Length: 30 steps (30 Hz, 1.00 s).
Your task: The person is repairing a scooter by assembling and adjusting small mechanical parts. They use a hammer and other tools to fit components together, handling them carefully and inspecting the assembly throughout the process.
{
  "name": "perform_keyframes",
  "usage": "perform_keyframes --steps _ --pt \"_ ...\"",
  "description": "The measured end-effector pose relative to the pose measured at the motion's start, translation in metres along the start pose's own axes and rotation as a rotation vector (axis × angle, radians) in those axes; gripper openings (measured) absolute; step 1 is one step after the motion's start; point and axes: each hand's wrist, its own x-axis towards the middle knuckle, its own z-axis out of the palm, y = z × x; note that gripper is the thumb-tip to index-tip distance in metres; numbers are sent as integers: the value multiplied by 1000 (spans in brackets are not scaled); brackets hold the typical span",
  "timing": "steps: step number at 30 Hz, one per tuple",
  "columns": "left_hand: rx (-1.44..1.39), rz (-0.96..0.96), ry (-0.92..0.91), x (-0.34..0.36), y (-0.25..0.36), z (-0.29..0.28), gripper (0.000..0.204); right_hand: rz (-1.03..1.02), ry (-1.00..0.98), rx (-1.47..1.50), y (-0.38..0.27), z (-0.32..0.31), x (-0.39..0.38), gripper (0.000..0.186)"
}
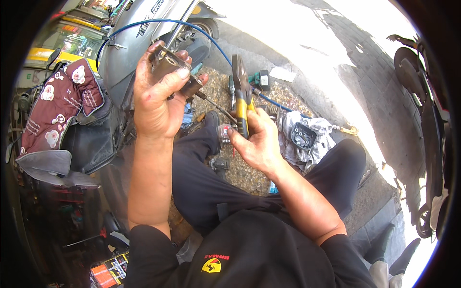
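My left hand (pixel 156 103) is raised at upper centre, fingers wrapped around a dark, greasy metal part (pixel 163 62) with bored cylindrical sections. My right hand (pixel 257 141), lower and to the right, grips upright pliers (pixel 238 77) with yellow and black handles. A thin rod (pixel 216 106) runs from beside the metal part down toward my right hand; whether that hand holds it too, I cannot tell. Behind the pliers lies a green and black power tool (pixel 260 80). A dark tray of small parts (pixel 302 136) rests on a crumpled rag (pixel 290 153).
A grey scooter (pixel 122 53) is at upper left, with a patterned maroon cover (pixel 50 113). A blue hose (pixel 216 45) arches behind my hands. My bent legs (pixel 336 168) frame the gravelly work spot (pixel 245 177). Another dark vehicle (pixel 432 120) stands at far right, along sunlit paving (pixel 355 57).
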Motion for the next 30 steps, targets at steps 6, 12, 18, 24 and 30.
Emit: perform_keyframes --steps 6,12,18,24,30 --pt "-115 -62 166 -3 -13 7 54 -251 222 171 -59 11 36 38" --pt "-95 -30 102 -3 -22 17 51 -240 294 -3 -70 17 48 30" --pt "-130 -76 91 -3 -27 19 20 -347 366 46 -65 13 58 23" --pt "-142 -86 60 1 -26 21 32 -303 374 25 -69 13 60 22" --pt "-125 -39 86 -5 -29 19 34 -256 287 118 -63 6 49 21"
